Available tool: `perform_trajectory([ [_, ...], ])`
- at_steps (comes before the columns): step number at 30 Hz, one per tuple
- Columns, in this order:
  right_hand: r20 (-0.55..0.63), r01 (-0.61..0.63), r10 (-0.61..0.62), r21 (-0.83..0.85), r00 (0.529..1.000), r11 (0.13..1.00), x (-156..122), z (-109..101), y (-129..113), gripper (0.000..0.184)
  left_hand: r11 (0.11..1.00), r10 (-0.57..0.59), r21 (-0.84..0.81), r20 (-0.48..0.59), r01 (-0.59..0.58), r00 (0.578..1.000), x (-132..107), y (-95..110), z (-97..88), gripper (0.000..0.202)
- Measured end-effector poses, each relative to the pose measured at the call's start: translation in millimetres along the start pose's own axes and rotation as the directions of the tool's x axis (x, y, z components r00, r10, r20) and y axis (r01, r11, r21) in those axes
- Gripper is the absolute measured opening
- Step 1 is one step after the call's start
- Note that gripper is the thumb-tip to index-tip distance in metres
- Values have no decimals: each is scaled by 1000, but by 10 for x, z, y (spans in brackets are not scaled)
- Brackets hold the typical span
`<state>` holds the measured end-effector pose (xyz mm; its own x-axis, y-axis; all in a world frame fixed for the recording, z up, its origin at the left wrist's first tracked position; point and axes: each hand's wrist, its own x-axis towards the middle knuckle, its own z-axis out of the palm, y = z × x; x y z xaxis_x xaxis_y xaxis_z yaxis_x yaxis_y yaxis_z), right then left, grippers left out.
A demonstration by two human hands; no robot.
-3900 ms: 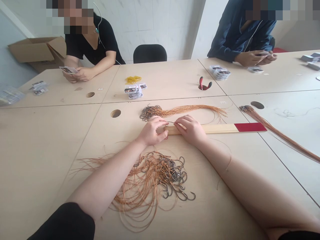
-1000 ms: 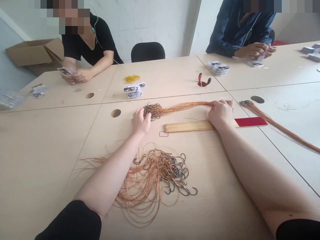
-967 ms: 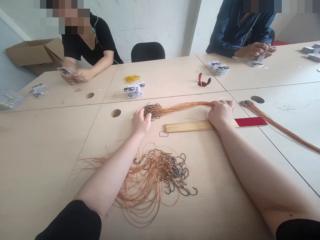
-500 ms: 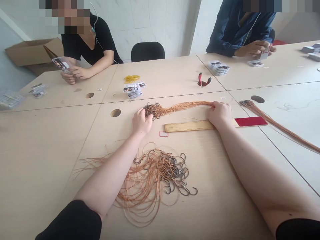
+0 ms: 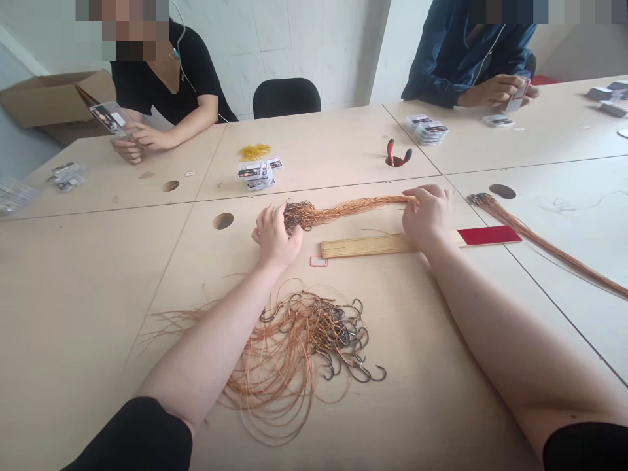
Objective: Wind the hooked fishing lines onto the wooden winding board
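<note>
A straight bundle of orange lines with dark hooks (image 5: 343, 210) lies across the table beyond a wooden ruler with a red end (image 5: 373, 245). My left hand (image 5: 275, 234) is closed around the hook end of this bundle. My right hand (image 5: 426, 212) pinches the bundle's tail end between fingers and thumb. Nearer to me, between my forearms, sits a loose tangled pile of hooks and orange lines (image 5: 299, 347). A small red-edged label (image 5: 318, 261) lies by the ruler's left end.
Another hook bundle (image 5: 534, 242) stretches along the right. Red pliers (image 5: 398, 156), yellow rubber bands (image 5: 254, 152) and small packet stacks (image 5: 258, 175) lie further back. Two other people across the table handle packets. Round cable holes (image 5: 223, 221) dot the tabletop.
Earlier both hands were at the ruler's left end; they then went to the far bundle's ends. In the last half second both hands lifted slightly and tightened on the bundle.
</note>
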<state>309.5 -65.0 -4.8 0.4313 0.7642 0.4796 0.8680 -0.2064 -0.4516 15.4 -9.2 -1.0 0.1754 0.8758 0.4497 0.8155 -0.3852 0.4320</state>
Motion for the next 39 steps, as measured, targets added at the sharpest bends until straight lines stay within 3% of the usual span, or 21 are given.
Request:
perform_trajectory([
  [2, -16, 174, -173, 116, 985, 978, -73, -9, -157, 30, 973, 209, -97, 0, -208, 978, -28, 53, -31, 44],
  [4, 11, 374, -390, 253, 921, 892, -197, -23, -343, 31, 905, 408, -174, 95, -389, 908, -64, 108, -52, 35],
  [6, 66, 561, -612, 333, 788, 758, -356, -45, -525, 30, 864, 498, -195, 185, -464, 847, -102, 151, -57, 35],
  [8, 130, 691, -770, 368, 625, 623, -519, -75, -680, 31, 849, 527, -201, 254, -489, 811, -132, 172, -48, 38],
  [9, 161, 722, -811, 383, 563, 577, -593, -92, -744, 32, 851, 525, -199, 285, -487, 802, -141, 175, -41, 41],
  [12, 235, 734, -863, 455, 447, 504, -760, -137, -887, 28, 861, 509, -194, 375, -471, 775, -147, 167, -24, 49],
  [16, 392, 706, -860, 503, 327, 498, -855, -185, -997, 17, 869, 490, -188, 446, -457, 749, -141, 163, -20, 60],
  [22, 503, 598, -825, 589, 257, 544, -857, -268, -1082, 28, 872, 484, -175, 443, -457, 755, -146, 175, -21, 53],
  [29, 533, 424, -813, 696, 236, 580, -825, -282, -1083, 7, 862, 507, -232, 417, -451, 754, -130, 200, -45, 38],
  [31, 572, 353, -791, 709, 217, 610, -787, -309, -1075, 14, 848, 529, -284, 402, -448, 747, -125, 212, -65, 33],
  [35, 712, 255, -678, 632, 182, 732, -679, -427, -1076, 13, 855, 504, -357, 400, -376, 766, -127, 227, -104, 24],
  [37, 771, 246, -617, 574, 161, 781, -630, -476, -1080, 15, 865, 483, -348, 388, -361, 785, -130, 222, -104, 30],
  [39, 810, 255, -569, 526, 138, 811, -599, -492, -1079, 29, 869, 481, -321, 371, -376, 795, -131, 208, -88, 39],
])
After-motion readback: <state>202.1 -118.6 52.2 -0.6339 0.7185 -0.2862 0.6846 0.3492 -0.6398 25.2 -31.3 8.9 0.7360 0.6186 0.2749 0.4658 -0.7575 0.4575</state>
